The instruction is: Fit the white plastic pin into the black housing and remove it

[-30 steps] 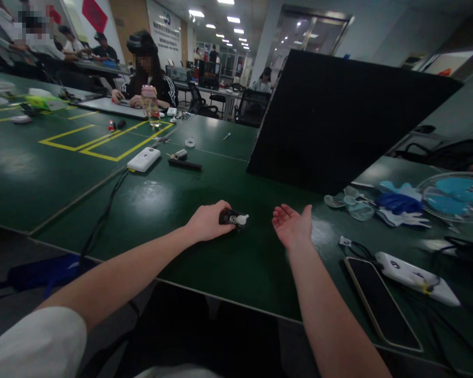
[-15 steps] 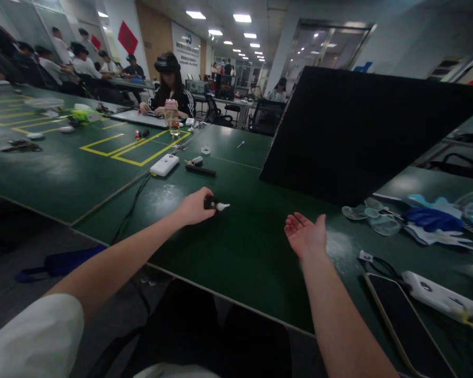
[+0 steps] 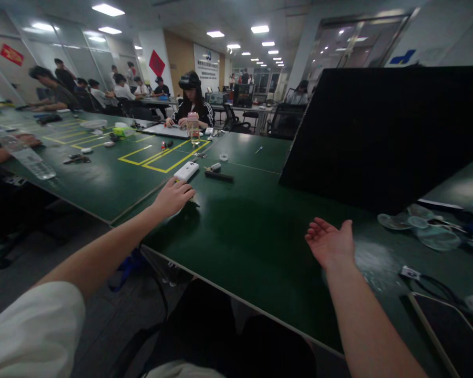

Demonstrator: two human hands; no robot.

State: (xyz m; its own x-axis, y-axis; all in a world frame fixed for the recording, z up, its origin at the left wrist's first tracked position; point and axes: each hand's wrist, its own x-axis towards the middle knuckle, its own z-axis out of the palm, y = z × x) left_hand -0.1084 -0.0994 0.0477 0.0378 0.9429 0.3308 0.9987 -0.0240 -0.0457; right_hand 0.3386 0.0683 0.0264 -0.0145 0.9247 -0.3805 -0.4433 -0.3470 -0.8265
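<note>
My left hand [image 3: 173,198] is palm down low over the green table, near its front left part, with the fingers curled. Below its fingertips shows a bit of the small dark bottle with a pale nozzle [image 3: 195,200]; the hand hides most of it. Just beyond this hand lies a white power bank [image 3: 186,171]. My right hand [image 3: 331,242] rests palm up over the right part of the table, fingers spread and holding nothing. In front of it stands a large black panel [image 3: 382,136], tilted.
A dark bar [image 3: 219,176], a small metal piece [image 3: 215,167] and a tape roll [image 3: 223,157] lie beyond my left hand. At right are clear fan blades [image 3: 420,223] and a phone [image 3: 449,328]. A drink bottle [image 3: 193,128] stands before a seated person; a water bottle [image 3: 31,160] lies left.
My left hand has moved left with the small bottle, close to the power bank, and turned palm down. My right hand stays palm up and open. The view has swung left.
</note>
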